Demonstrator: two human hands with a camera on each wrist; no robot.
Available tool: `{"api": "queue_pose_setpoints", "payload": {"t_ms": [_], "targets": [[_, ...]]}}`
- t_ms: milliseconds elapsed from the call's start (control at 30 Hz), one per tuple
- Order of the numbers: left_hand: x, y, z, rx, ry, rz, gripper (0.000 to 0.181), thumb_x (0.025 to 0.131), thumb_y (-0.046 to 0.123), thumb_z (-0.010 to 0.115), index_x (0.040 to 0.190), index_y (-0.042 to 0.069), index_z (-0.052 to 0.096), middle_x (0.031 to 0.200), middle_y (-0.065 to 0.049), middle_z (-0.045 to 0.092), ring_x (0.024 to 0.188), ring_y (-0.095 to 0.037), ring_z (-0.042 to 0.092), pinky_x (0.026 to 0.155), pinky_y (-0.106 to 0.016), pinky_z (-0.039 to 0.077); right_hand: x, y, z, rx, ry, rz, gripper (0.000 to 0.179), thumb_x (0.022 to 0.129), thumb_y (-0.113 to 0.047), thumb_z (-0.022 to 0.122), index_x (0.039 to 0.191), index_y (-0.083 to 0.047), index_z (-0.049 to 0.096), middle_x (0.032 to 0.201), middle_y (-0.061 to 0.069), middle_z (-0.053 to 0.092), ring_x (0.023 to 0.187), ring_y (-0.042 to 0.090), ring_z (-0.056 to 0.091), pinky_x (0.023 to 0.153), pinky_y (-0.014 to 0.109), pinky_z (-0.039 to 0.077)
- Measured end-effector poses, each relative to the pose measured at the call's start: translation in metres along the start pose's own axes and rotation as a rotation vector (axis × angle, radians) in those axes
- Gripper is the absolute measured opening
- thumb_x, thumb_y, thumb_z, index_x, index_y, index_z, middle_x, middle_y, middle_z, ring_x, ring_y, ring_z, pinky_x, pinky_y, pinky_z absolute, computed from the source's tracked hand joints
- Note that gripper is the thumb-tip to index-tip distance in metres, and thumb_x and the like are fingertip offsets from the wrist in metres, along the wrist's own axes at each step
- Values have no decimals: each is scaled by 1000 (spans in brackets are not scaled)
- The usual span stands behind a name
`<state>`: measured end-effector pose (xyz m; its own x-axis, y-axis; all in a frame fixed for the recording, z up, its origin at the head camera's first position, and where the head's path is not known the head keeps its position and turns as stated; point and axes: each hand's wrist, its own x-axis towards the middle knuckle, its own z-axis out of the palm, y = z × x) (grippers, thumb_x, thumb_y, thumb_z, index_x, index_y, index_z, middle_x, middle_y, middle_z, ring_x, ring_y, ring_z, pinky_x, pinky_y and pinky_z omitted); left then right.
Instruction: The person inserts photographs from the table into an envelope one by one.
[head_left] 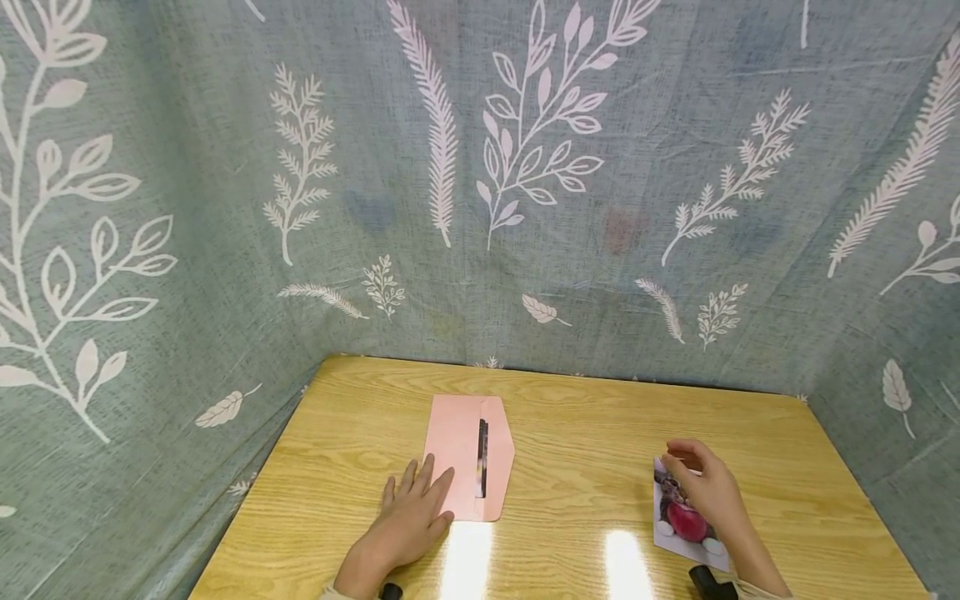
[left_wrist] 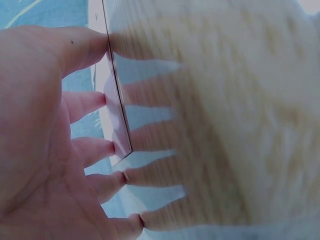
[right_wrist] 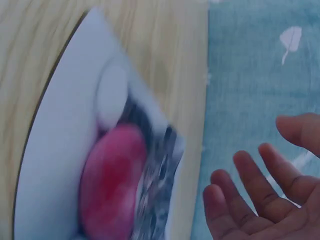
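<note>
A pink envelope (head_left: 452,433) lies on the table with its flap spread to the right. A narrow dark strip of a picture (head_left: 483,458) shows at its opening. My left hand (head_left: 408,517) is spread flat at the envelope's lower left, and the left wrist view shows its fingertips touching the envelope and tabletop. On the right is a photo card (head_left: 686,521) of a kitten with a red ball. My right hand (head_left: 708,492) hovers over that card with loosely curved fingers; in the right wrist view a gap shows between the fingers and the card (right_wrist: 55,165).
The wooden table (head_left: 562,417) has a glossy top with two bright light reflections near the front. A grey-green cloth (head_left: 465,317) with white leaf prints hangs behind the table and along both sides.
</note>
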<state>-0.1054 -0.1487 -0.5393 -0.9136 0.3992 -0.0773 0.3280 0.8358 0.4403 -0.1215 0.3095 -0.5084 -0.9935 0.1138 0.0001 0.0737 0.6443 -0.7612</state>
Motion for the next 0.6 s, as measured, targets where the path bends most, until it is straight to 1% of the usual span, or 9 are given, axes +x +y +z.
{"api": "queue_pose_setpoints", "payload": {"t_ms": [67,233,300,400,433,467,500,600], "targets": [[0,0,0,-6,1,2,61,102,33,58,155,12,37,162,-26,17,147,-51,9,106,-77,7,-1,5,-4,-19,-15,12,48,102,-32,59,136,2,53,132,26,58,120,44,54,91,54,50],[1,-1,0,-6,-2,-2,62,102,34,58,156,12,37,162,-25,16,147,-50,9,107,-77,6,-4,20,-15,-65,-40,26,54,102,-31,61,140,6,49,139,33,49,128,50,45,99,58,44],[1,-1,0,-1,-5,-6,62,102,35,57,156,13,36,162,-25,15,147,-50,9,107,-77,7,-5,26,-20,-100,-59,21,57,101,-29,62,141,8,46,141,37,45,128,54,42,98,61,43],[0,-1,-1,-5,-8,-8,62,102,36,57,156,13,36,162,-24,15,147,-49,9,107,-76,7,-4,32,-26,-157,-102,20,64,99,-28,64,143,13,40,140,42,40,124,58,44,93,64,45],[0,-1,-1,-4,-11,-9,62,102,36,57,156,13,36,162,-24,15,147,-49,9,107,-76,6,-4,34,-27,-183,-113,14,66,98,-28,65,142,15,39,138,44,41,120,59,47,90,63,46],[0,-1,-1,-6,-13,-10,62,102,36,57,156,13,36,163,-24,15,147,-49,9,108,-76,6,-4,36,-29,-203,-126,15,69,97,-28,67,142,16,38,130,44,47,112,57,53,85,60,49],[0,-1,-1,-8,-14,-10,62,102,36,57,156,13,36,163,-24,15,147,-49,8,108,-76,6,-3,38,-30,-221,-133,13,71,97,-29,68,140,18,37,127,44,48,109,56,55,84,59,50],[0,-2,0,-15,-19,-10,62,102,36,56,156,14,35,163,-24,15,148,-48,7,108,-76,5,-3,44,-32,-268,-148,25,80,95,-35,69,139,22,35,125,45,49,107,57,55,84,61,49]]}}
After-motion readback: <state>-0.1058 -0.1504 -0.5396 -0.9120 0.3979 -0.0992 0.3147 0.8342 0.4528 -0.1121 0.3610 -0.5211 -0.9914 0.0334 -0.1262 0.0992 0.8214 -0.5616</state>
